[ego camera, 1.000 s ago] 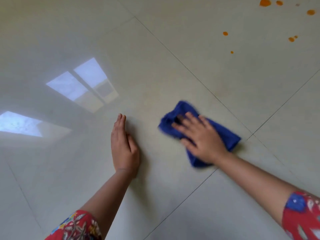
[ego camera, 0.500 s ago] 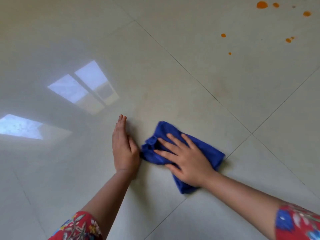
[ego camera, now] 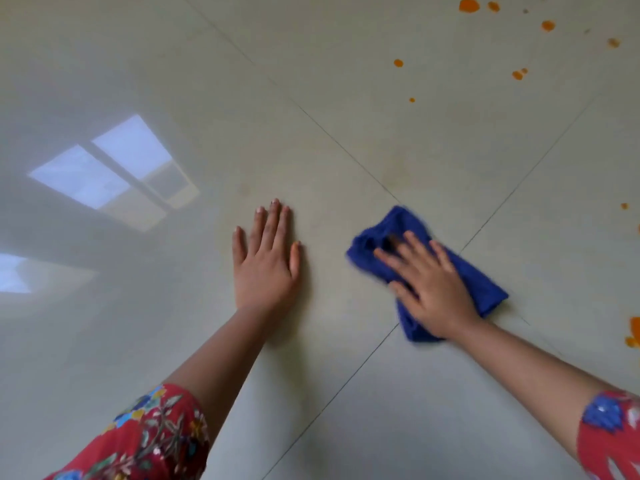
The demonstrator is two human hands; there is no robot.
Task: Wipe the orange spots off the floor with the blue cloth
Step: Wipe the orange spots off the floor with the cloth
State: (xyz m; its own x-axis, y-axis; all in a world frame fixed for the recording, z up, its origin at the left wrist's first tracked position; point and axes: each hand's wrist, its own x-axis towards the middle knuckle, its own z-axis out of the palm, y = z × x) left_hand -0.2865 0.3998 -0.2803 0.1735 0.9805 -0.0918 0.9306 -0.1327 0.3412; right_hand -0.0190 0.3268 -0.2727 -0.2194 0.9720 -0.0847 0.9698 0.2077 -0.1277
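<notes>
The glossy tiled floor (ego camera: 311,64) stretched wide to the left, mirroring a window (ego camera: 114,171). Grout lines (ego camera: 346,149) crossed under the blue cloth (ego camera: 485,282). Orange spots (ego camera: 469,5) dotted the far right tiles, well apart from the cloth, with more at the right edge. The right hand (ego camera: 433,292) pressed flat on the cloth, fingers spread. The left hand (ego camera: 266,268) lay open, palm down on the floor near it.

Left hand (ego camera: 265,268): palm down, flat on the pale glossy tiled floor (ego camera: 311,133), fingers straight, forearm extended forward. Right hand (ego camera: 433,289): palm down, fingers straight and spread, pressing on the crumpled blue fabric cloth (ego camera: 481,282). Both forearms are bare below red floral sleeves (ego camera: 145,441).
</notes>
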